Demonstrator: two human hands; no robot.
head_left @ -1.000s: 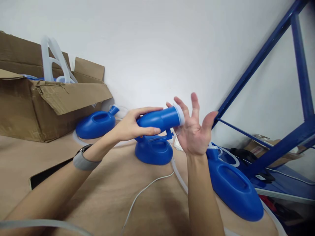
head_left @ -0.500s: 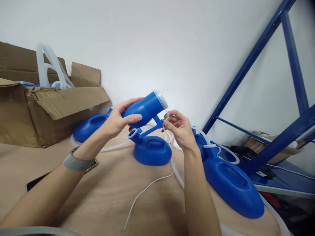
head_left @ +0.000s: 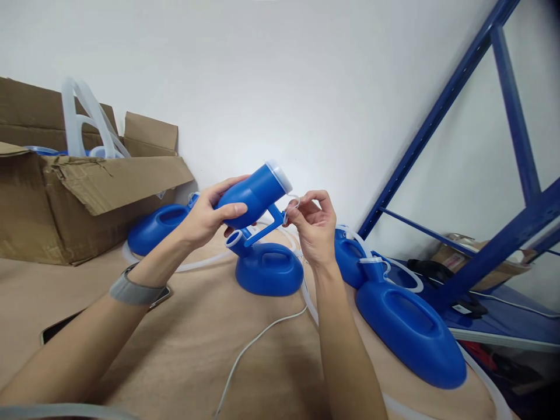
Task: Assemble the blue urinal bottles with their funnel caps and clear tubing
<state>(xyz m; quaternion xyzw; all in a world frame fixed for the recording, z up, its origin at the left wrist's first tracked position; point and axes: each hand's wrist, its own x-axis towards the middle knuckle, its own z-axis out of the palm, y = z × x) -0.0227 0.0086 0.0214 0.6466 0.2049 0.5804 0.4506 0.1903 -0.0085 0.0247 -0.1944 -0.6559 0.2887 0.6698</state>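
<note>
My left hand (head_left: 209, 214) grips a blue plastic cup-shaped piece (head_left: 256, 192) with a white rim, held tilted up to the right above the table. Its blue handle juts down toward my right hand (head_left: 311, 226). The right fingers are pinched on a small clear plastic ring (head_left: 292, 204) close to the handle's end. Directly below stands a blue plastic bottle (head_left: 268, 268) with a carrying handle and an open spout. A grey band wraps my left wrist.
Two more blue bottles lie on the brown table: one at the left (head_left: 157, 224) by a torn cardboard box (head_left: 79, 198), one at the right (head_left: 406, 324). Clear tubing (head_left: 312, 306) and a white cable (head_left: 254, 347) cross the table. A phone (head_left: 56, 332) and blue shelving (head_left: 490, 256) flank the scene.
My right hand went from spread open beside the cup's rim to pinching the clear ring at the handle. My left hand tilted the cup's rim upward.
</note>
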